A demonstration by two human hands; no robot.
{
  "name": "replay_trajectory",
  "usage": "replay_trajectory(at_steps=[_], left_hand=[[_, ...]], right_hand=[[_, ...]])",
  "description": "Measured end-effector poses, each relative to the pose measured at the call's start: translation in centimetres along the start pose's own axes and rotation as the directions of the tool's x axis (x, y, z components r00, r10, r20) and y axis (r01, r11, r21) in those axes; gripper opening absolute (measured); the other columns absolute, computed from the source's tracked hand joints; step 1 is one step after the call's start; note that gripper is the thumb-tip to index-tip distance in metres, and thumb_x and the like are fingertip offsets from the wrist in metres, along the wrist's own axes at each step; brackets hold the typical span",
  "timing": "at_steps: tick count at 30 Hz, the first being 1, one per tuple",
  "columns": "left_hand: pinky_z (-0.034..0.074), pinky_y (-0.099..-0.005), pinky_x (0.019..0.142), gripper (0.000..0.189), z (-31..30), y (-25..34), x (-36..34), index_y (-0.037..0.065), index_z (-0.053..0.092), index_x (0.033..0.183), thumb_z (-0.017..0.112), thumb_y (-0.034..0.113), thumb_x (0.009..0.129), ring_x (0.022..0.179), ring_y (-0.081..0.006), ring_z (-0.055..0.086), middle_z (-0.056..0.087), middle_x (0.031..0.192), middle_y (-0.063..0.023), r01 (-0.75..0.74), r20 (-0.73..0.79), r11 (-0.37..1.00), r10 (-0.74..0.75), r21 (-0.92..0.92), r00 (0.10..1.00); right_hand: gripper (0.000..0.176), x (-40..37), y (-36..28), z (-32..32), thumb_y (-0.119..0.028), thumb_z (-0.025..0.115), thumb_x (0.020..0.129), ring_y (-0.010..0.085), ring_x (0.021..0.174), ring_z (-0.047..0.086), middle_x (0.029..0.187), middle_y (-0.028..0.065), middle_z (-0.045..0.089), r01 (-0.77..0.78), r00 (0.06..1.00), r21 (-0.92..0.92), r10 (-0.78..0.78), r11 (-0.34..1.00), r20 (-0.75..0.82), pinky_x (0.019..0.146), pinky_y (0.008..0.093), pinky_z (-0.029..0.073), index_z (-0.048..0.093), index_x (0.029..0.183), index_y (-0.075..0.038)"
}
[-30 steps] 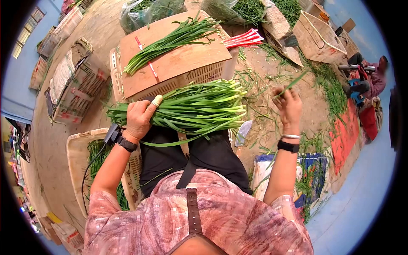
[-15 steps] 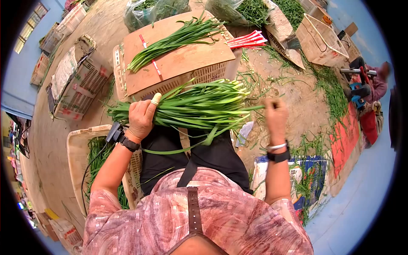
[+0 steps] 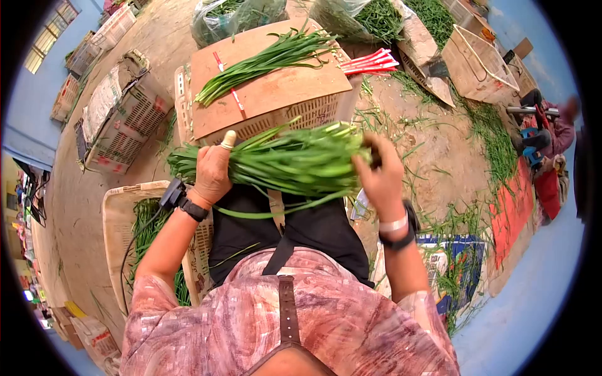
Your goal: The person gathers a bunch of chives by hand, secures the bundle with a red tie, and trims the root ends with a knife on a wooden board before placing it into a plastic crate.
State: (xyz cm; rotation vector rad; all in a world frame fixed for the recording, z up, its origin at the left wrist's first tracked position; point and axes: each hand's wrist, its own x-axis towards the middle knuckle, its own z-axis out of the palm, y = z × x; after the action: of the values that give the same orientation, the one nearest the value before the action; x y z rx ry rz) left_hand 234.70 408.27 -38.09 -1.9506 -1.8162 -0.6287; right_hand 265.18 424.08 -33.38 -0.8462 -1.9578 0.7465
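My left hand [image 3: 213, 170] is wrapped round the leafy end of a thick bunch of garlic chives [image 3: 291, 160], above my lap. A pale cover sits on its thumb. At the other end of the bunch, my right hand [image 3: 384, 172] has its thumb and fingers curled at the pale stem ends; it is slightly blurred. One long leaf droops below the bunch. In front of me a smaller bundle of chives [image 3: 263, 66] lies on a brown board [image 3: 301, 88], across two red-and-white strips [image 3: 236, 100]. More such strips [image 3: 370, 61] lie at the board's right edge.
The board rests on a plastic crate [image 3: 301, 116]. Left of my lap stands a crate [image 3: 116, 207] with more chives. Bags of greens [image 3: 357, 19] are at the back, and an empty-looking crate [image 3: 480, 66] at the right. Loose leaves litter the floor; another person [image 3: 552, 135] sits far right.
My right hand has moved left, from out beyond the bunch with a stalk end at its fingers, to the stem ends. My left hand keeps its hold. The view has shifted slightly.
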Motion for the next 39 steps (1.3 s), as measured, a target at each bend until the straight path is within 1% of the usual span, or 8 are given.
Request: replay_trajectory(at_steps=[3, 11, 13, 17, 28, 32, 36, 39], left_hand=[[0.038, -0.0331, 0.071, 0.074, 1.0, 0.6, -1.1, -0.004, 0.037, 0.133, 0.060, -0.004, 0.062, 0.074, -0.0233, 0.053, 0.058, 0.084, -0.0066, 0.143, -0.131, 0.959, -0.179, -0.244, 0.975], [0.036, -0.0328, 0.069, 0.048, -0.2, 1.5, -1.1, 0.012, 0.064, 0.108, 0.062, 0.002, 0.061, 0.074, -0.0205, 0.053, 0.055, 0.079, -0.0004, 0.035, -0.097, 0.999, -0.035, -0.003, 0.995], [0.035, -0.0326, 0.070, 0.049, -0.4, 1.3, -0.6, 0.015, 0.065, 0.109, 0.064, 0.007, 0.061, 0.074, -0.0192, 0.052, 0.055, 0.079, 0.0005, 0.037, -0.139, 0.999, -0.035, 0.015, 0.990], [0.035, -0.0314, 0.071, 0.045, -1.0, 0.8, 0.7, 0.017, 0.066, 0.108, 0.063, 0.010, 0.064, 0.074, -0.0178, 0.053, 0.055, 0.080, 0.0012, 0.030, -0.213, 0.994, -0.008, 0.101, 0.977], [0.036, -0.0298, 0.074, 0.046, -1.7, 0.0, 1.2, 0.020, 0.065, 0.111, 0.058, 0.006, 0.068, 0.075, -0.0156, 0.053, 0.055, 0.080, 0.0031, 0.067, -0.227, 0.980, -0.023, 0.187, 0.974], [0.037, -0.0314, 0.075, 0.046, -1.4, -0.6, 0.5, 0.016, 0.064, 0.112, 0.059, 0.008, 0.067, 0.077, -0.0179, 0.054, 0.056, 0.082, 0.0006, 0.032, -0.191, 0.982, 0.004, 0.184, 0.982], [0.037, -0.0310, 0.075, 0.048, -0.9, -0.3, 0.4, 0.015, 0.063, 0.114, 0.059, 0.005, 0.067, 0.079, -0.0178, 0.055, 0.057, 0.084, 0.0000, 0.019, -0.196, 0.988, 0.011, 0.153, 0.980], [0.037, -0.0302, 0.075, 0.048, -0.8, -0.1, 0.6, 0.016, 0.063, 0.113, 0.060, 0.004, 0.067, 0.079, -0.0172, 0.055, 0.057, 0.084, 0.0002, 0.027, -0.196, 0.990, 0.001, 0.141, 0.981]], right_hand=[[0.020, -5.6, -4.5, -1.3, 0.005, 0.069, 0.066, 0.0254, 0.070, 0.055, 0.087, 0.0122, 0.056, 0.423, 0.893, 0.051, -0.426, 0.905, 0.145, 0.062, 0.0305, 0.045, 0.060, 0.082, -0.003], [0.016, -8.1, -4.0, -5.2, -0.007, 0.072, 0.066, 0.0242, 0.077, 0.060, 0.079, 0.0062, 0.061, 0.102, 0.872, 0.146, -0.159, 0.984, 0.464, 0.069, 0.0353, 0.046, 0.058, 0.073, -0.008], [0.020, -7.4, -4.9, -5.7, -0.007, 0.074, 0.065, 0.0258, 0.075, 0.060, 0.078, 0.0084, 0.062, -0.260, 0.884, 0.059, 0.213, 0.964, 0.415, 0.067, 0.0331, 0.047, 0.059, 0.079, -0.006], [0.032, -3.5, -6.8, -3.2, -0.014, 0.076, 0.066, 0.0286, 0.080, 0.058, 0.087, 0.0128, 0.058, 0.162, 0.970, -0.142, -0.131, 0.977, 0.204, 0.068, 0.0364, 0.047, 0.058, 0.091, -0.004], [0.016, -2.7, -2.1, 2.2, -0.004, 0.066, 0.072, 0.0249, 0.077, 0.057, 0.083, 0.0097, 0.056, 0.297, 0.943, -0.281, -0.233, 0.913, 0.239, 0.067, 0.0356, 0.046, 0.057, 0.085, -0.004], [0.008, -3.8, -1.6, 0.1, 0.003, 0.055, 0.083, 0.0111, 0.072, 0.061, 0.081, 0.0060, 0.061, -0.277, 0.858, 0.352, 0.064, 0.894, 0.510, 0.063, 0.0239, 0.048, 0.055, 0.091, 0.001], [0.009, -4.8, -1.0, -0.3, 0.001, 0.058, 0.080, 0.0158, 0.070, 0.061, 0.077, 0.0071, 0.060, -0.500, 0.805, 0.402, 0.241, 0.767, 0.542, 0.065, 0.0281, 0.048, 0.055, 0.088, 0.000], [0.011, -3.4, -3.4, -1.2, -0.003, 0.062, 0.076, 0.0249, 0.069, 0.059, 0.074, 0.0105, 0.058, 0.263, 0.841, 0.051, -0.254, 0.963, 0.478, 0.066, 0.0350, 0.047, 0.056, 0.085, -0.002]])
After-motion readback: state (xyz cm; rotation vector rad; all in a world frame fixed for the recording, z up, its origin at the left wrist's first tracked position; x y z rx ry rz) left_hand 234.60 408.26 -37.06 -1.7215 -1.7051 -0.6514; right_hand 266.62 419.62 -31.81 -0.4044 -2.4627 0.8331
